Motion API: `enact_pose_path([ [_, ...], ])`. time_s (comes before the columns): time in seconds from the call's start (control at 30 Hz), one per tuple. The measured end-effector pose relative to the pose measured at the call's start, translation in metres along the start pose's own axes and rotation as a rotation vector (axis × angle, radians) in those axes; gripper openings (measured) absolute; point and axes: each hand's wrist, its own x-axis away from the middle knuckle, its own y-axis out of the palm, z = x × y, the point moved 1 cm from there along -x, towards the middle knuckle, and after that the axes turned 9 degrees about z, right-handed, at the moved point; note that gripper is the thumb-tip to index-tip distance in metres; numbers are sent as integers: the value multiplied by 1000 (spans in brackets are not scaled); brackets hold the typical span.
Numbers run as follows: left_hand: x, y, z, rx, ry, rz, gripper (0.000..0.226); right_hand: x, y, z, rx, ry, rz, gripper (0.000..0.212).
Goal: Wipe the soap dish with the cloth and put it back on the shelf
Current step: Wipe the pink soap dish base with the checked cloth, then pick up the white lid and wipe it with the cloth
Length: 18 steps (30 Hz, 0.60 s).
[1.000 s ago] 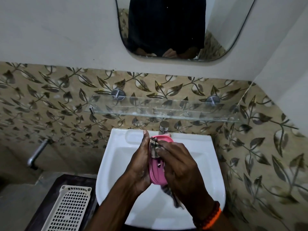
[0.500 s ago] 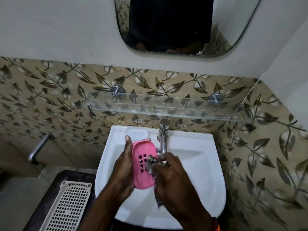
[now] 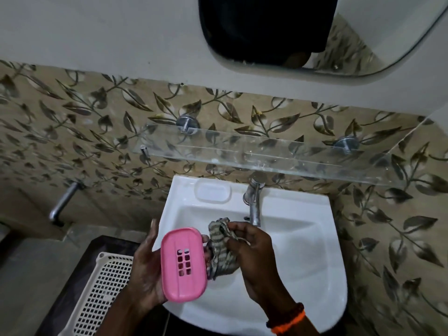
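Observation:
My left hand [image 3: 145,270] holds a pink soap dish [image 3: 183,264] over the left rim of the white sink, its slotted face turned towards me. My right hand [image 3: 257,258] grips a bunched striped cloth [image 3: 221,248] just right of the dish; the cloth hangs beside the dish's right edge. A clear glass shelf [image 3: 271,157] on two metal brackets runs along the tiled wall above the sink, with nothing on it.
A white sink [image 3: 303,251] has a metal tap [image 3: 253,202] at the back and a moulded soap recess [image 3: 213,192]. A white perforated basket [image 3: 104,294] lies at lower left. A wall tap [image 3: 64,202] sticks out left. A mirror [image 3: 315,32] hangs above.
The cloth was rubbing the dish's face; now my right hand has drawn it off to the right. My left hand has turned the dish flat towards me and shifted it left.

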Motion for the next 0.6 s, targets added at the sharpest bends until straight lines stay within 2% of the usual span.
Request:
enact_pose_path([
  [0.17, -8, -18, 12, 73, -39, -66, 99, -25, 17, 6, 6, 30, 27, 30],
  [0.27, -15, -21, 17, 50, -75, -130, 95, -39, 29, 8, -73, 83, -12, 25],
  [0.33, -24, -21, 22, 78, -80, -87, 98, -54, 37, 13, -55, 134, 35, 25],
  [0.43, -33, -28, 33, 141, -33, 0, 108, -93, 48, 30, 97, 216, 90, 31],
  [0.5, -37, -36, 39, 164, -44, 19, 108, -120, 54, 41, 299, 264, 92, 33],
  [0.6, -38, -54, 41, 160, -48, 37, 106, -151, 61, 54, 516, 232, 178, 43],
])
